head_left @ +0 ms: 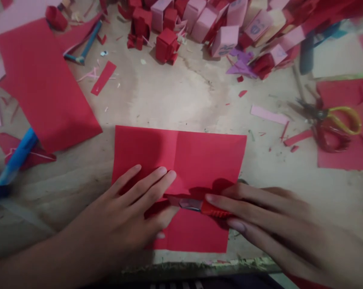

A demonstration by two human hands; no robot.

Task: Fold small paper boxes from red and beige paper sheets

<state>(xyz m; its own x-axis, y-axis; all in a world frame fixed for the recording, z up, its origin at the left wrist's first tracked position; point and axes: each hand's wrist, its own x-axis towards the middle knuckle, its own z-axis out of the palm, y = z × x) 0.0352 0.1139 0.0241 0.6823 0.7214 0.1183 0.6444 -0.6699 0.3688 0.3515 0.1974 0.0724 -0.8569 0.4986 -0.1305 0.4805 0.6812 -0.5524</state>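
A red sheet of paper (208,160) with crossing crease lines lies flat near the table's front edge. Across its left half my left hand (136,204) rests palm down, fingers spread and pressing on the paper. My right hand (259,216) grips a box cutter with a red handle (215,208). The cutter's metal blade (190,204) points left along the horizontal crease, its tip between my left thumb and fingers. Whether the blade goes under the paper or only touches it, I cannot tell.
Red and pink paper cubes (205,24) crowd the back. Scissors (331,120) lie at right on red paper (331,158). Another red sheet (49,84) is at left, above a blue stick-like object (19,154). Paper scraps (103,78) litter the wooden table (175,94).
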